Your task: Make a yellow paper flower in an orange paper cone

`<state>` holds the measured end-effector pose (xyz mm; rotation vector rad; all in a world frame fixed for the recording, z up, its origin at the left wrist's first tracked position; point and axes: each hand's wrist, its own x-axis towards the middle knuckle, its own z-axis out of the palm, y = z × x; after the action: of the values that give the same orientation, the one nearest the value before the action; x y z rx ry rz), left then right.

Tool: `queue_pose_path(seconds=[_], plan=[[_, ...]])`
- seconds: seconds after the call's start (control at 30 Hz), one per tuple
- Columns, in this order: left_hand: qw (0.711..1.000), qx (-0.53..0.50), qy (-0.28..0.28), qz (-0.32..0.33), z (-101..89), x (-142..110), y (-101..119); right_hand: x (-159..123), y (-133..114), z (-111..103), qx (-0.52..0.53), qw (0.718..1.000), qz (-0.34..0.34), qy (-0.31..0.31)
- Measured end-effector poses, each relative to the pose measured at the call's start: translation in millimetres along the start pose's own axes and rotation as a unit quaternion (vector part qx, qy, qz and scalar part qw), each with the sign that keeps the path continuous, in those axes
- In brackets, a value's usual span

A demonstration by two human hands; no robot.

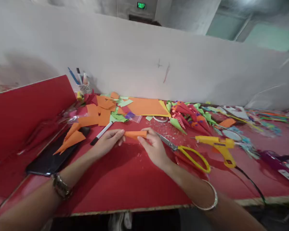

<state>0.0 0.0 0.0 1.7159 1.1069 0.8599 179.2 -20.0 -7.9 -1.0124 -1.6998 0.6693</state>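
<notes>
Between my two hands, just above the red tabletop (125, 189), stretches a small rolled piece of orange paper (135, 134). My left hand (108, 141) pinches its left end between thumb and fingers. At the other end, my right hand (154, 146) grips it with the thumb in front and fingers behind. Scissors with yellow handles (194, 157) lie right beside my right hand. A capped black-and-white marker (102, 132) rests by my left hand. Folded orange paper cones (72, 139) sit on a black phone (50, 157) to the left.
A yellow glue gun (219, 146) with a black cord lies at right, near a purple tool (279, 165). Behind are orange sheets (144, 106), paper scraps, a tape roll (160, 119) and a pile of coloured paper cones (188, 112). A pen cup (85, 87) stands by the wall.
</notes>
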Motion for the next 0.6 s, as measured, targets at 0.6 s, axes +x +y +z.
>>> queue_pose_path(seconds=[0.6], plan=[[0.995,-0.077,0.061,-0.029,-1.9,1.2,-0.7,-2.4,-2.1,-1.6,-0.009,1.000,0.009,0.021]])
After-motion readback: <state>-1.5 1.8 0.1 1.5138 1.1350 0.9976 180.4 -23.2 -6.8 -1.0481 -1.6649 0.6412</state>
